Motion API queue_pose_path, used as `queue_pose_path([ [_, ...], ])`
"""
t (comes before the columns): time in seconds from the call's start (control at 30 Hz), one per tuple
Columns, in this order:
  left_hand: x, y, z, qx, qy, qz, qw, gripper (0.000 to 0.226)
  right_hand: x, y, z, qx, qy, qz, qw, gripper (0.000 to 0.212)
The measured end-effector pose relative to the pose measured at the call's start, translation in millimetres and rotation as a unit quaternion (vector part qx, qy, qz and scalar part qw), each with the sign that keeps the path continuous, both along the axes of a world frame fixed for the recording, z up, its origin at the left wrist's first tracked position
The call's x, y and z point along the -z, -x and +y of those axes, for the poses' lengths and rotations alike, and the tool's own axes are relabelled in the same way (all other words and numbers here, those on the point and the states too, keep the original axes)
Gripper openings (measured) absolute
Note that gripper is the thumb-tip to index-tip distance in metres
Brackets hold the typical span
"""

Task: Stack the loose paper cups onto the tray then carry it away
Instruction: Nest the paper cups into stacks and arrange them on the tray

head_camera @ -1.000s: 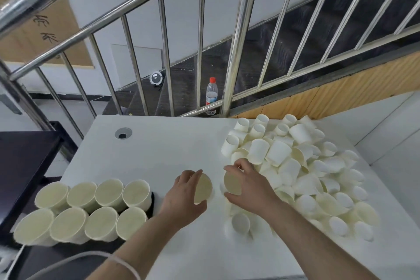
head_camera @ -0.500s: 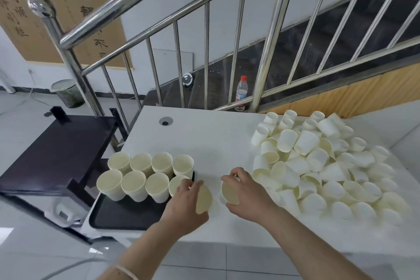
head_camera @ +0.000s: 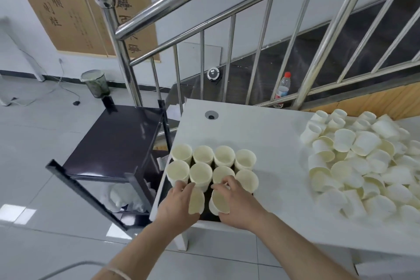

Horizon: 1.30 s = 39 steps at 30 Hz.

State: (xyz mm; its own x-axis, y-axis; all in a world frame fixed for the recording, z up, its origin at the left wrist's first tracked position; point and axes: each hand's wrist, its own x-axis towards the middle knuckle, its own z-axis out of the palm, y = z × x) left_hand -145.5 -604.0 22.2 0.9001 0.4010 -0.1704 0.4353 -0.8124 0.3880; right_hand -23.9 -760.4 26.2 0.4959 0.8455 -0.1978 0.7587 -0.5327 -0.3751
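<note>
A black tray (head_camera: 208,216) lies at the near left corner of the white table (head_camera: 261,134). Two rows of upright paper cups (head_camera: 212,165) stand on its far part. My left hand (head_camera: 177,204) grips one paper cup (head_camera: 196,201) over the tray's near part. Beside it, my right hand (head_camera: 236,202) grips another cup (head_camera: 219,200), its mouth turned toward me. A big heap of loose paper cups (head_camera: 363,166) covers the right side of the table.
A black side table (head_camera: 113,143) stands left of the white table, with white bags under it. A steel stair railing (head_camera: 204,13) runs behind. A water bottle (head_camera: 283,88) stands on the stairs. A bin (head_camera: 95,83) sits on the tiled floor.
Both hands have carried their cups from the table's middle left to over the tray's near part. The view has swung left and pulled back.
</note>
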Motion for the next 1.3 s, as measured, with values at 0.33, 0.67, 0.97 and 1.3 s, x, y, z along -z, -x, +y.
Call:
queue_pose_path([
  [0.33,12.8,13.7,55.7,0.020,-0.013,0.031,0.999,0.071,16.1,22.1,60.8,0.024,0.031,-0.010,0.999,0.080],
  [0.67,31.1,5.4,68.9,0.023,0.001,0.020,1.000,0.085,31.5,22.3,73.5,0.036,0.038,-0.002,0.999,0.093],
  [0.97,38.1,4.0,72.2,0.020,0.031,0.011,0.999,0.097,35.0,21.9,76.3,0.028,0.044,0.010,0.999,0.099],
  [1.3,29.4,5.9,72.0,0.000,0.000,0.024,1.000,0.096,37.0,18.0,73.1,0.016,0.051,-0.001,0.999,0.106],
])
